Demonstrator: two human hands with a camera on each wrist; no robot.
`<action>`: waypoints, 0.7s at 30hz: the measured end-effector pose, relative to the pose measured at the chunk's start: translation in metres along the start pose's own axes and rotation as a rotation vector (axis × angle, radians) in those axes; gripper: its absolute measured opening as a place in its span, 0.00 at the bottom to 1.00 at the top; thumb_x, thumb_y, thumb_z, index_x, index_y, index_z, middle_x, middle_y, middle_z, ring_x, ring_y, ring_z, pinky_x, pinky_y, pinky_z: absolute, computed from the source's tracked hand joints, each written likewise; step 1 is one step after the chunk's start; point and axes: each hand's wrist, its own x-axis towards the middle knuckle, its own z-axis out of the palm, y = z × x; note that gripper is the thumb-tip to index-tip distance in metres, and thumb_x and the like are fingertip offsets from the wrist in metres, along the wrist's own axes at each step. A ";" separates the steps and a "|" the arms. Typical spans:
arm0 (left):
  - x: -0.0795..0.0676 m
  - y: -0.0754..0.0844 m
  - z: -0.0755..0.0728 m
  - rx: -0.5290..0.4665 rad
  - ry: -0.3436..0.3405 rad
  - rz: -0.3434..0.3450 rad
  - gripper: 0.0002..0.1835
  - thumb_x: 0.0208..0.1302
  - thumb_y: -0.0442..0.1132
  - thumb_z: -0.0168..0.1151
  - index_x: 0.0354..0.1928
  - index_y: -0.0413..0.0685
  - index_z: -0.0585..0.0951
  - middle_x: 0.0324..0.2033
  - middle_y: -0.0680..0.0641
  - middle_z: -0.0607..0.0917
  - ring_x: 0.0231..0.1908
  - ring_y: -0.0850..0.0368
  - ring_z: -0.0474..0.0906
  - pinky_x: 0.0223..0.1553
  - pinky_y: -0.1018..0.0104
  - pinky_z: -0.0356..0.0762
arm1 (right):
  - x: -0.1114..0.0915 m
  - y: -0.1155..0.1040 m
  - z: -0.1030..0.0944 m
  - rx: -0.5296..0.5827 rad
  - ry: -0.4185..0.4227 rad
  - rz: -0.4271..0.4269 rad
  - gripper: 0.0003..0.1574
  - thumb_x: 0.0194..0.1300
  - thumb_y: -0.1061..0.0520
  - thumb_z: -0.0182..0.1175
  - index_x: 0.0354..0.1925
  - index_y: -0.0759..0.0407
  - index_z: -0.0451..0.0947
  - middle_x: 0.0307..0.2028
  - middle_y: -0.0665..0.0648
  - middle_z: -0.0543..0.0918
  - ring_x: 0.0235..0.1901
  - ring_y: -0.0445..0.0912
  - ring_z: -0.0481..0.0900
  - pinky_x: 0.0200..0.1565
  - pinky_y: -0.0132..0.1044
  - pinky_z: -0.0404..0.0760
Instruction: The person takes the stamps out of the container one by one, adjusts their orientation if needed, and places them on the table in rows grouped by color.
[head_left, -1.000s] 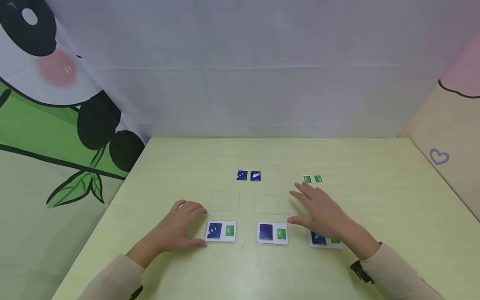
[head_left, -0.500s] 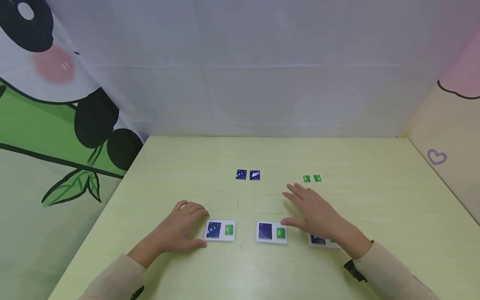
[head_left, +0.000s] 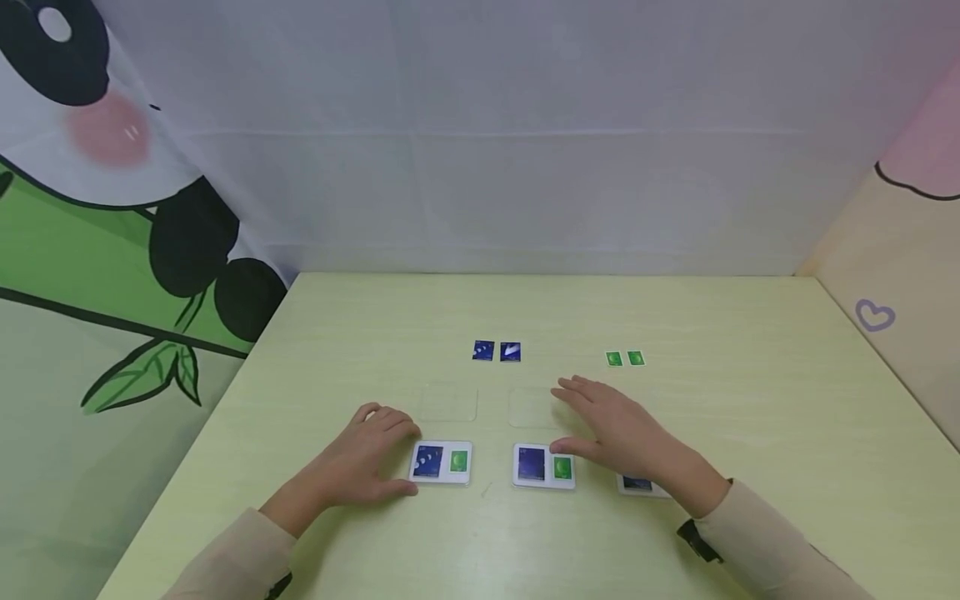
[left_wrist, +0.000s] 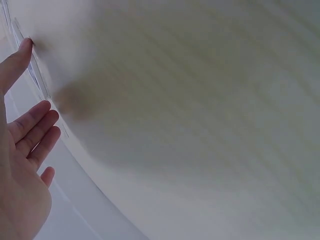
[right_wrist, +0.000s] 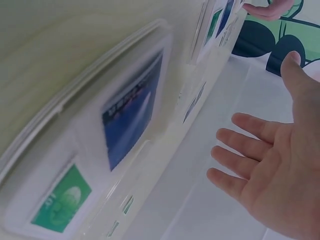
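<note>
My left hand (head_left: 360, 458) lies beside the left white flat case (head_left: 447, 463), thumb and fingertips at its left side, fingers relaxed and holding nothing. That case carries a blue picture and a smaller green one. The middle case (head_left: 546, 479) has the same layout; the thumb of my right hand (head_left: 626, 429) overlaps its top right corner in the head view. My right hand hovers with fingers extended, partly hiding the right case (head_left: 634, 488). In the right wrist view that case (right_wrist: 87, 150) shows large, with the hand's fingers apart from it.
Behind the cases two clear rectangular outlines (head_left: 448, 402) show on the light wooden table (head_left: 375, 317). Farther back lie two small blue squares (head_left: 497, 351) and two small green ones (head_left: 625, 358). A pale cloth (head_left: 480, 183) hangs behind the table.
My right hand has moved left and slightly toward me, away from the green squares, and its thumb now overlaps the middle case. My left hand has barely shifted.
</note>
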 end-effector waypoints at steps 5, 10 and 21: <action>0.000 0.000 0.001 0.004 0.011 0.001 0.33 0.47 0.63 0.70 0.51 0.51 0.78 0.49 0.53 0.82 0.54 0.53 0.75 0.62 0.45 0.62 | 0.003 -0.002 0.001 0.001 -0.014 -0.012 0.46 0.61 0.30 0.56 0.66 0.57 0.67 0.68 0.59 0.69 0.69 0.57 0.65 0.66 0.53 0.67; 0.002 0.001 0.002 -0.007 -0.026 -0.018 0.33 0.49 0.63 0.69 0.52 0.51 0.78 0.50 0.53 0.82 0.56 0.54 0.74 0.64 0.45 0.61 | 0.006 -0.004 0.002 0.013 -0.042 -0.017 0.46 0.59 0.32 0.59 0.66 0.57 0.67 0.68 0.60 0.69 0.69 0.57 0.65 0.67 0.52 0.66; 0.003 0.000 0.006 0.009 -0.035 -0.017 0.33 0.50 0.64 0.67 0.52 0.52 0.78 0.50 0.53 0.82 0.56 0.54 0.74 0.64 0.45 0.61 | 0.016 -0.014 0.006 0.031 -0.099 -0.016 0.47 0.58 0.32 0.61 0.67 0.54 0.66 0.70 0.57 0.66 0.71 0.55 0.62 0.69 0.51 0.64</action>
